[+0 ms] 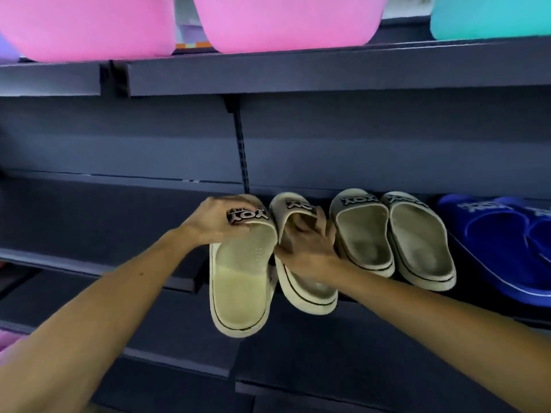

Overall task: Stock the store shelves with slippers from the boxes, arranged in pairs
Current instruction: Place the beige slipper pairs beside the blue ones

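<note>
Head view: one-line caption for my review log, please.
Both hands set a beige slipper pair on the dark shelf: left hand grips one strap, right hand the other slipper, beside a placed beige pair.

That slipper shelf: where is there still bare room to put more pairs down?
Bare shelf stretches left of the left hand. To the right it is crowded: the held cream slippers, the cream pair already set down, then the blue slippers, side by side.

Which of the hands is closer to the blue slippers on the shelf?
Right. The right hand grips a beige slipper two slippers left of the blue slippers; the left hand holds another slipper farther left.
</note>
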Action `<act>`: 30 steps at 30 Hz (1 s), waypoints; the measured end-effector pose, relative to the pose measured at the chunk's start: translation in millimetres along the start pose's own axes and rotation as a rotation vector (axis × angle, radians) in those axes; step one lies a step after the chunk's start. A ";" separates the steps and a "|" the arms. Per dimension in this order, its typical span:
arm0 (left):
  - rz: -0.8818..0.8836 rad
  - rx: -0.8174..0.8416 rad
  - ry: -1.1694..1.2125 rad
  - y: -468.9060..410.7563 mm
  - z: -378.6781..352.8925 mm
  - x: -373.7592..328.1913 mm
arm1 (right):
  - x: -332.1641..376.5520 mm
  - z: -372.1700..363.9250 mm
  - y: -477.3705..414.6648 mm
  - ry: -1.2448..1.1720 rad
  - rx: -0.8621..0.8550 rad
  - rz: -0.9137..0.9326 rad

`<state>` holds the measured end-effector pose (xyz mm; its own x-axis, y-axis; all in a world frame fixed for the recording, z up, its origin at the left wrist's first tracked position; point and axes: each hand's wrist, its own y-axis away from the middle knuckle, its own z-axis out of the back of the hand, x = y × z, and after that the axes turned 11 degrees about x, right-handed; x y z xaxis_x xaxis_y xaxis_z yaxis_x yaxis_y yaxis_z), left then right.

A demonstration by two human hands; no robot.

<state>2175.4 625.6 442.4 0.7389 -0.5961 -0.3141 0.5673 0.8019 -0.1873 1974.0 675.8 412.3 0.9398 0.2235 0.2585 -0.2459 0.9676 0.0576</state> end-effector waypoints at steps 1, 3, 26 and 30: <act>-0.020 0.016 0.014 -11.6 -3.0 10.9 | 0.7 -2.9 -11.2 -0.015 0.000 0.001; -0.045 0.048 0.031 -33.0 -9.1 31.5 | -3.8 -12.8 -36.6 -0.028 -0.016 0.015; 0.023 0.071 -0.214 -78.0 -53.5 47.0 | 6.5 -11.7 -73.1 0.059 -0.069 -0.276; 0.076 0.021 -0.129 -70.5 -67.6 31.4 | 10.2 -8.7 -55.8 0.009 -0.017 -0.318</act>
<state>2134.0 553.0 382.8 0.8198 -0.5352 -0.2036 0.5147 0.8446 -0.1476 1999.4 625.0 403.4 0.9709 -0.0893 0.2221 0.0643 0.9910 0.1176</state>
